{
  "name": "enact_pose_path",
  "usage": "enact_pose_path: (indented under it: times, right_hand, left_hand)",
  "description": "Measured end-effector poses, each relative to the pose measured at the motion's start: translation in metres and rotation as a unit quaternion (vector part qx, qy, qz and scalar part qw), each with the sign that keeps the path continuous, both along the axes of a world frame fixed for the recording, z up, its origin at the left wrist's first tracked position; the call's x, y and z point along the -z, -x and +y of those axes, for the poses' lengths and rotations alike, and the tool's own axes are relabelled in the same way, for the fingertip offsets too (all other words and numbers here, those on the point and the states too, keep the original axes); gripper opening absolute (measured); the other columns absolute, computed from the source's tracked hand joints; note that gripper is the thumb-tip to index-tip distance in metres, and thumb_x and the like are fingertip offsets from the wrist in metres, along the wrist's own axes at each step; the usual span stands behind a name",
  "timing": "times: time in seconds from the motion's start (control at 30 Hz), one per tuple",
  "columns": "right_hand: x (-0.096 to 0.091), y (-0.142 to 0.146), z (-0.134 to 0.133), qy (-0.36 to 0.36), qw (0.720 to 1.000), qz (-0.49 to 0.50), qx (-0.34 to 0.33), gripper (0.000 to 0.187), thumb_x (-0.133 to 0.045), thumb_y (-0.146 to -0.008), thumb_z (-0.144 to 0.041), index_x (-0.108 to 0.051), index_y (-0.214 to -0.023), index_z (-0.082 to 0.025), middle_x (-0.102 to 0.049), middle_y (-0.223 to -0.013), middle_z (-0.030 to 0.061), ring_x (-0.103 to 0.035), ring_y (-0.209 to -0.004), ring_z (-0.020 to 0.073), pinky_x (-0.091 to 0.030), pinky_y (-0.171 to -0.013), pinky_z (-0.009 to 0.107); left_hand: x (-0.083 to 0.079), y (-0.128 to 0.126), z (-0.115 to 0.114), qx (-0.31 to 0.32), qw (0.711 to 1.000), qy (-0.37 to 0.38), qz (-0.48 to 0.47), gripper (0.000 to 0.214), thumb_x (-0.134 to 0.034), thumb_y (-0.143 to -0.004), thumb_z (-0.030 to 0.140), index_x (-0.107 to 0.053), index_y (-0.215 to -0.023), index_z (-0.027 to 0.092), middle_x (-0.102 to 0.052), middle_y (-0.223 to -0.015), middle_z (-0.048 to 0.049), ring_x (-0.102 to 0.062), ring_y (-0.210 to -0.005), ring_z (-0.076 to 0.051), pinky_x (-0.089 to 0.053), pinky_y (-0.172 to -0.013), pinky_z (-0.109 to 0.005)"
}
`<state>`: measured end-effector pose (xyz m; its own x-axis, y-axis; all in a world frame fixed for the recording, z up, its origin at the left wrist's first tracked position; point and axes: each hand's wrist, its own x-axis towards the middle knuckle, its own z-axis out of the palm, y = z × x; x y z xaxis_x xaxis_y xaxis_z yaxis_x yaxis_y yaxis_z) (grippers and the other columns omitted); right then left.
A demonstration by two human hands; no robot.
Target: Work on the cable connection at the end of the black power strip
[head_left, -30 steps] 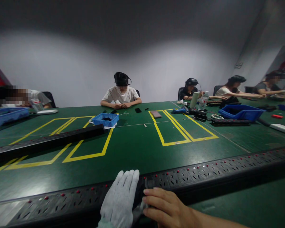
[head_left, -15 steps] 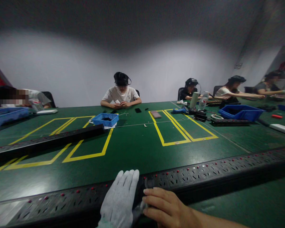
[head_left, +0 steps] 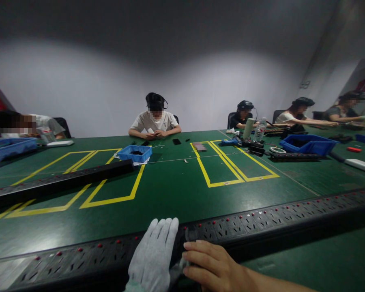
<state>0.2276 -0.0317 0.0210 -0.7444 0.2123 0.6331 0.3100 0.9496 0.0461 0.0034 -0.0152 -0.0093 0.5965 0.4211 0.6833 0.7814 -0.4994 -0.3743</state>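
Observation:
A long black power strip point(head_left: 249, 223) with red dots and several sockets runs across the near side of the table. On it lies my left hand point(head_left: 153, 255), in a pale grey glove, flat with the fingers stretched forward. My bare right hand point(head_left: 211, 261) rests just right of it, fingers extended and slightly bent toward the glove's thumb side. Its thumb is hidden. Just beyond those fingertips a greyish, film-like piece point(head_left: 191, 234) sits on the strip; what it is I cannot make out.
Another black strip point(head_left: 79, 178) lies at left on the green table point(head_left: 170, 190), near a small blue bin point(head_left: 135, 154). Yellow tape rectangles mark the surface. A larger blue bin point(head_left: 310, 145) and a bottle point(head_left: 260, 129) stand at right. A person point(head_left: 155, 123) sits opposite; others sit at both sides.
Both hands and the strip stay in place. Nothing is taken hold of or let go.

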Motion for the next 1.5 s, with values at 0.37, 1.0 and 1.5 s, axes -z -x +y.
enact_pose_path:
  times: [0.37, 1.0, 1.5]
  right_hand:
    - [0.001, -0.001, -0.001, 0.0, 1.0, -0.012, -0.002, 0.032, -0.035, -0.099, -0.028, -0.06, -0.111, -0.012, -0.064, -0.117, 0.0073, -0.041, -0.129, 0.0179, -0.04, -0.105, 0.03]
    - [0.001, 0.0, 0.0, -0.003, 1.0, -0.009, 0.004, 0.034, -0.035, -0.099, -0.031, -0.06, -0.11, -0.012, -0.064, -0.116, 0.007, -0.041, -0.129, 0.0175, -0.04, -0.104, 0.03]
    - [-0.009, -0.001, 0.004, -0.051, 0.999, -0.01, 0.004, 0.026, -0.04, -0.098, -0.025, -0.064, -0.102, -0.018, -0.069, -0.109, -0.0004, -0.053, -0.118, 0.0109, -0.038, -0.104, 0.022]
  left_hand:
    - [0.003, 0.001, -0.001, -0.001, 1.0, 0.006, -0.007, 0.059, -0.045, -0.085, 0.047, -0.049, -0.126, 0.004, -0.057, -0.124, -0.0151, -0.05, -0.116, -0.027, -0.035, -0.102, -0.043]
    - [0.003, 0.003, 0.0, -0.015, 1.0, 0.013, 0.021, 0.065, -0.046, -0.083, 0.052, -0.048, -0.128, 0.005, -0.052, -0.13, -0.0169, -0.047, -0.122, -0.028, -0.031, -0.106, -0.042]
    - [-0.002, 0.0, 0.006, -0.015, 0.999, -0.041, 0.017, 0.05, -0.038, -0.087, 0.042, -0.054, -0.118, 0.007, -0.065, -0.108, -0.0127, -0.06, -0.1, -0.023, -0.041, -0.095, -0.04]
